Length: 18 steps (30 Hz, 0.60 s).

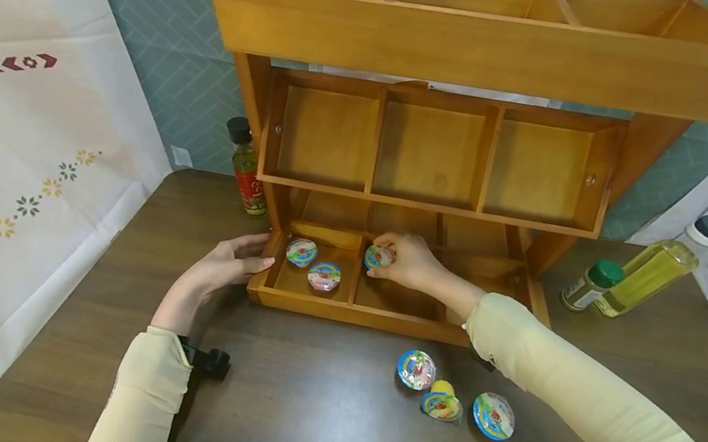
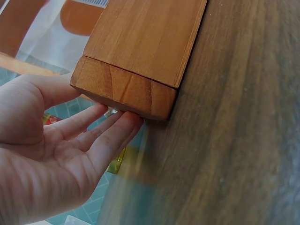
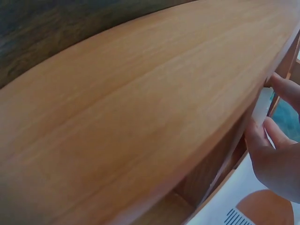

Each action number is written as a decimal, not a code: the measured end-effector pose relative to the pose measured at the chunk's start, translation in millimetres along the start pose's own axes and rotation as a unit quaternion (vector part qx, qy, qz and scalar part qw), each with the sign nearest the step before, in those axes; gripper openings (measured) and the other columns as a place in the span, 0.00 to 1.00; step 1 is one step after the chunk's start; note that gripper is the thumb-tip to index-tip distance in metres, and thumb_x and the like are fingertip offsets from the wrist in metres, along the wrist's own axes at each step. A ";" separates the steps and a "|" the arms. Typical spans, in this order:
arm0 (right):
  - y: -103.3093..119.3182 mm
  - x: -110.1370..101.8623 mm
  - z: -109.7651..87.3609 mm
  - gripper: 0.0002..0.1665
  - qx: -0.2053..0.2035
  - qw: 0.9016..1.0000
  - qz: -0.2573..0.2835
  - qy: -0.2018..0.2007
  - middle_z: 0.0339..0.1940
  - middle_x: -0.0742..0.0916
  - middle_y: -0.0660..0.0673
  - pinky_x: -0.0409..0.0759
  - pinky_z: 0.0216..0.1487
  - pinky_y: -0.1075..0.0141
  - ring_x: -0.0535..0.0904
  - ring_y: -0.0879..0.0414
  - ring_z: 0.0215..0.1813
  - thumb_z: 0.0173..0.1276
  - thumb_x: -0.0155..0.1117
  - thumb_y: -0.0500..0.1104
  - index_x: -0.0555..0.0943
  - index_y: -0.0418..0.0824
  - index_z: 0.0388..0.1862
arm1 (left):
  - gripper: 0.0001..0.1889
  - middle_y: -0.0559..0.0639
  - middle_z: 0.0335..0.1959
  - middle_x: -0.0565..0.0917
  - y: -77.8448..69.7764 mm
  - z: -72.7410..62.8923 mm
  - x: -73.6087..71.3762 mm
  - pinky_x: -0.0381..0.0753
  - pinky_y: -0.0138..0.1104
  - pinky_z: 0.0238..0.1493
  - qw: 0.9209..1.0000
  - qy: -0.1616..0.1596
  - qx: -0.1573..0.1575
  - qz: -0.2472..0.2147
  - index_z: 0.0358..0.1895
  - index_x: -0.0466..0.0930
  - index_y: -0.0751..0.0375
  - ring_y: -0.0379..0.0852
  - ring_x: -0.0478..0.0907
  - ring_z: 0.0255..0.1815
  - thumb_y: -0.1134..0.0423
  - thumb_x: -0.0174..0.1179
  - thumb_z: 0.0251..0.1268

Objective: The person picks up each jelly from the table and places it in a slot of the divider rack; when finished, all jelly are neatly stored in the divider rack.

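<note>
My right hand (image 1: 414, 262) pinches a small jelly cup (image 1: 379, 257) with a printed foil lid, over the middle compartment of the wooden rack's bottom tray (image 1: 338, 311). In the right wrist view, the cup's pale side (image 3: 262, 105) shows between thumb and fingers, partly hidden by the tray's front board. Two more jelly cups, one lid bluish (image 1: 302, 252) and one pinkish (image 1: 324, 277), sit in the left compartment. With fairly straight fingers, my left hand (image 1: 226, 262) touches the tray's left front corner (image 2: 126, 89); its thumb lies at the upper edge, its fingertips lower against the side.
On the table before the rack lie three jelly cups (image 1: 416, 369), one a tipped yellow cup (image 1: 441, 402), another farther right (image 1: 493, 416). A red-labelled bottle (image 1: 248, 175) stands left of the rack; a green-capped jar (image 1: 591, 287) and an oil bottle (image 1: 658, 271) stand right. Upper tiers (image 1: 483, 54) overhang.
</note>
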State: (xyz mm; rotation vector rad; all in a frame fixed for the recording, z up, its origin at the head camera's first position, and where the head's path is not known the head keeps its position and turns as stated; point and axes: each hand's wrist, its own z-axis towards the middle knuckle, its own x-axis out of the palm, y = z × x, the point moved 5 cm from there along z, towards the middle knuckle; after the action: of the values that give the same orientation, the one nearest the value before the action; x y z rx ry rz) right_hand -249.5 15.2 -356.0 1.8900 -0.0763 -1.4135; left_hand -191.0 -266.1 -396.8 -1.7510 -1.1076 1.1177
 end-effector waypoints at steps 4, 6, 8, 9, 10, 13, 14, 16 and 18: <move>2.3 4.3 -0.5 0.33 -0.006 1.000 -0.023 0.016 0.55 0.78 0.37 0.73 0.57 0.56 0.74 0.44 0.56 0.55 0.72 0.46 0.74 0.33 0.58 | 0.37 0.61 0.72 0.57 0.6 0.3 -1.0 0.66 0.52 0.62 1.000 -0.002 -0.002 0.000 0.73 0.51 0.58 0.59 0.63 0.66 0.56 0.58 0.65; 3.5 6.4 -0.5 0.34 -0.013 0.999 -0.034 0.026 0.54 0.79 0.37 0.73 0.58 0.56 0.74 0.43 0.56 0.55 0.72 0.46 0.74 0.32 0.57 | 0.37 0.61 0.72 0.57 0.7 -0.1 -1.3 0.66 0.52 0.62 1.000 -0.002 -0.005 0.000 0.73 0.51 0.58 0.59 0.63 0.67 0.56 0.58 0.65; 3.9 8.1 -0.4 0.35 -0.014 0.998 -0.041 0.035 0.54 0.79 0.37 0.73 0.58 0.56 0.74 0.43 0.56 0.55 0.72 0.47 0.74 0.31 0.57 | 0.37 0.61 0.72 0.57 0.2 -0.4 -1.2 0.66 0.52 0.62 1.000 -0.001 -0.006 0.002 0.73 0.51 0.58 0.59 0.62 0.67 0.55 0.58 0.65; 3.8 8.4 0.0 0.35 -0.015 0.998 -0.046 0.035 0.54 0.79 0.37 0.73 0.59 0.56 0.74 0.43 0.57 0.55 0.72 0.48 0.74 0.31 0.57 | 0.37 0.61 0.72 0.57 -0.1 -0.4 -1.1 0.66 0.52 0.62 1.000 0.000 -0.007 0.002 0.73 0.51 0.58 0.59 0.62 0.67 0.55 0.58 0.65; 3.8 8.4 0.5 0.35 -0.015 0.998 -0.050 0.035 0.54 0.80 0.37 0.72 0.59 0.56 0.74 0.43 0.57 0.55 0.72 0.48 0.74 0.30 0.57 | 0.37 0.61 0.72 0.56 -0.5 -0.4 -0.8 0.65 0.51 0.62 1.000 0.000 -0.007 0.002 0.73 0.51 0.58 0.59 0.62 0.67 0.55 0.58 0.65; 2.9 8.5 1.5 0.35 -0.012 0.998 -0.057 0.036 0.55 0.80 0.36 0.72 0.59 0.55 0.74 0.43 0.58 0.56 0.72 0.48 0.74 0.30 0.58 | 0.37 0.61 0.72 0.57 -1.8 -0.5 -0.4 0.66 0.51 0.62 1.000 -0.002 -0.008 0.001 0.73 0.51 0.58 0.59 0.63 0.67 0.56 0.58 0.65; 2.7 8.6 1.7 0.35 -0.009 0.998 -0.058 0.038 0.55 0.80 0.36 0.73 0.59 0.56 0.74 0.43 0.57 0.56 0.72 0.48 0.74 0.30 0.58 | 0.37 0.61 0.72 0.57 -1.9 -0.5 -0.3 0.66 0.51 0.62 1.000 -0.002 -0.008 -0.001 0.73 0.51 0.58 0.59 0.63 0.66 0.56 0.58 0.65; 2.4 9.0 1.6 0.36 -0.005 0.997 -0.056 0.045 0.55 0.79 0.35 0.74 0.57 0.57 0.75 0.43 0.56 0.57 0.71 0.48 0.72 0.30 0.59 | 0.37 0.62 0.72 0.57 -2.2 -0.8 0.0 0.66 0.51 0.62 1.000 -0.004 -0.008 -0.005 0.73 0.51 0.58 0.59 0.63 0.66 0.57 0.58 0.65; 2.2 9.1 1.0 0.36 0.000 0.997 -0.052 0.051 0.56 0.78 0.35 0.76 0.55 0.58 0.76 0.44 0.55 0.58 0.70 0.48 0.71 0.30 0.60 | 0.37 0.62 0.72 0.56 -2.2 -1.0 0.3 0.66 0.51 0.62 1.000 -0.003 -0.006 -0.006 0.73 0.51 0.58 0.60 0.63 0.66 0.57 0.58 0.65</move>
State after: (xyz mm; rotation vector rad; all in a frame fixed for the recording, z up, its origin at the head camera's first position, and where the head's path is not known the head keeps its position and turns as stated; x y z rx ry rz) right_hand -246.0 8.9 -362.1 1.9880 0.0731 -1.3816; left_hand -190.7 -265.2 -394.6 -1.7499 -1.1285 1.1124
